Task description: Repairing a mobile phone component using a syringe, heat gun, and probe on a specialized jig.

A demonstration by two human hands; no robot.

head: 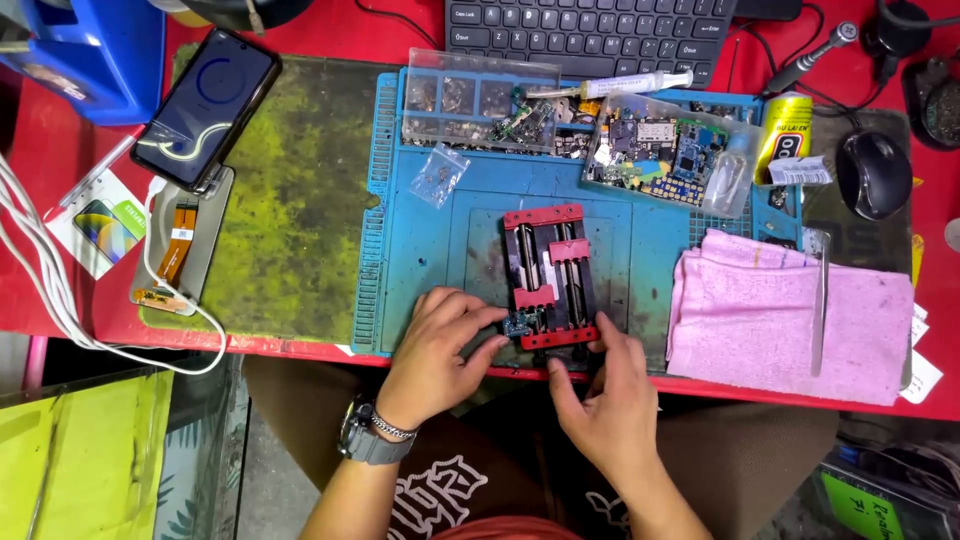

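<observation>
Both hands work at the near end of the red circuit-board holder [550,277] on the blue repair mat [420,240]: the left hand [437,352] pinches a small blue circuit board [519,324] against the holder's near clamp. The right hand [608,385] grips that clamp's corner (fingertips curled on it), so the board looks mid-seating; next calls for steady alignment in the jaws

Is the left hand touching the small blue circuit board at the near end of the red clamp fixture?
Touching. The head view shows the left hand's fingertips pinching the small circuit board against the red clamp fixture.
</observation>
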